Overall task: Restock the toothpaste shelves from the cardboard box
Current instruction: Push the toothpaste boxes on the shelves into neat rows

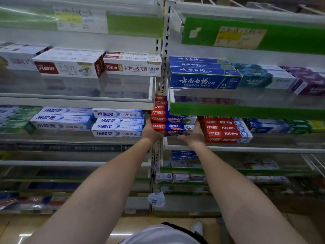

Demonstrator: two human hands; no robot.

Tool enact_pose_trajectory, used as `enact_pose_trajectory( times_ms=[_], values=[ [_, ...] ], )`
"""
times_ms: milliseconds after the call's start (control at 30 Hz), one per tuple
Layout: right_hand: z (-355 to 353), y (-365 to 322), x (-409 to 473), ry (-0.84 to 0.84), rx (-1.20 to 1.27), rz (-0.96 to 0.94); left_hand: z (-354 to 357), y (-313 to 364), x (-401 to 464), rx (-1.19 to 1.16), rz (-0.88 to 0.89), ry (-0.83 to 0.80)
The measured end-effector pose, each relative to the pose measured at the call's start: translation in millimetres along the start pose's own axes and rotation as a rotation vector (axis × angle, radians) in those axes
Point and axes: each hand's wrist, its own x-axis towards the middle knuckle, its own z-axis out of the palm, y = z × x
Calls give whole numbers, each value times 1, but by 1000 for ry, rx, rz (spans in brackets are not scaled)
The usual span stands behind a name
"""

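Two bare hands are holding a short stack of red-and-blue toothpaste cartons between them at the middle shelf, right where two shelf bays meet. The left hand is pressing its palm against the stack's left end, and the right hand is cupping the right end from below, fingers curled up around it. The stack is sitting at the shelf front, touching a row of matching cartons running back behind it. The cartons are likely handling as light, stiff cardboard sleeves with glossy, slippery faces, so a loose stack could slide apart; squeezing from both ends, as here, seems the safest hold. Just beside it on the right, a stack of red cartons is filling the shelf; on the left, white-and-blue cartons are stacked. The shelf above is carrying dark blue cartons. The cardboard box is not in view.
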Motion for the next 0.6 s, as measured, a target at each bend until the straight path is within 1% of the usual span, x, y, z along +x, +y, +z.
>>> enact_pose_trajectory(
  times_ms=[167, 267, 367, 600],
  values=[
    [-3, -8, -3, -16, 37, -68, 0, -1, 8, -178, 4, -55],
    [-4, -2, -2, -43, 124, -98, 1, -2, 9, -169, 5, -62],
    [-2, -3, -4, -15, 209, -112, 2, -6, 12, -176, 9, -67],
    [-6, -3, -4, -21, 190, -137, 0, -8, 15, -229, 46, -101]
  ],
)
